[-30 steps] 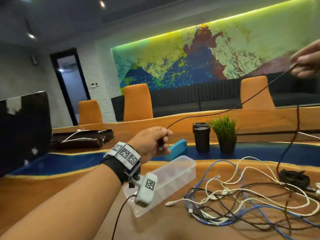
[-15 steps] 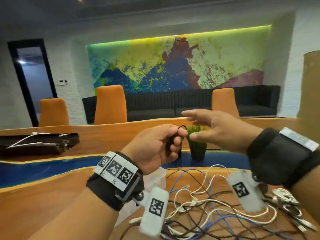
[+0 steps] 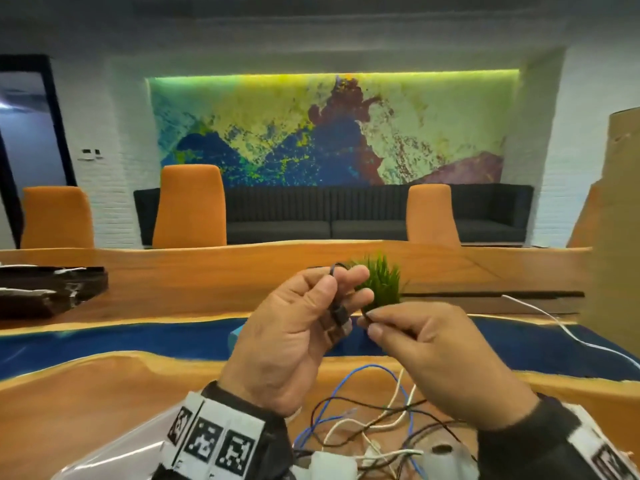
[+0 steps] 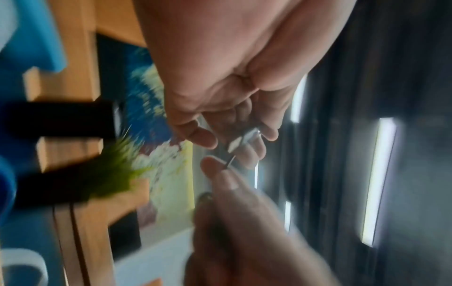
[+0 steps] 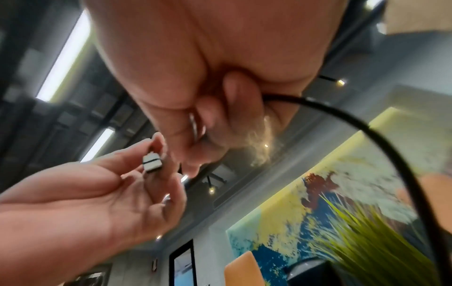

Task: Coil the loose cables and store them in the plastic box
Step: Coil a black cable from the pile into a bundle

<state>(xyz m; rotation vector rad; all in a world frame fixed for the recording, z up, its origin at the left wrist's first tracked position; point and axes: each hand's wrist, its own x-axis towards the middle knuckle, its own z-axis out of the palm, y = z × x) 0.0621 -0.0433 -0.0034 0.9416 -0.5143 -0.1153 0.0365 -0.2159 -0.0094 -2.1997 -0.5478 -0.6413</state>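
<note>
The wooden counter (image 3: pixel 104 393) has a blue stripe along it. On it lie loose cables (image 3: pixel 374 420) in a tangle, a clear plastic box (image 3: pixel 114 455), and a small green plant (image 3: pixel 384 285).

White-painted brick walls (image 3: pixel 114 140). Recessed niche holds large abstract mural (image 3: pixel 329 133) in yellow, blue, maroon; green-yellow strip light (image 3: pixel 381 73) along its top edge. Long dark ribbed sofa (image 3: pixel 311 213) beneath. Three orange upholstered chairs (image 3: pixel 189 206) behind orange wooden table with blue resin band (image 3: pixel 138 336). Black-framed doorway (image 3: pixel 20 133) far left. Dark ceiling (image 3: pixel 311 15).
</note>
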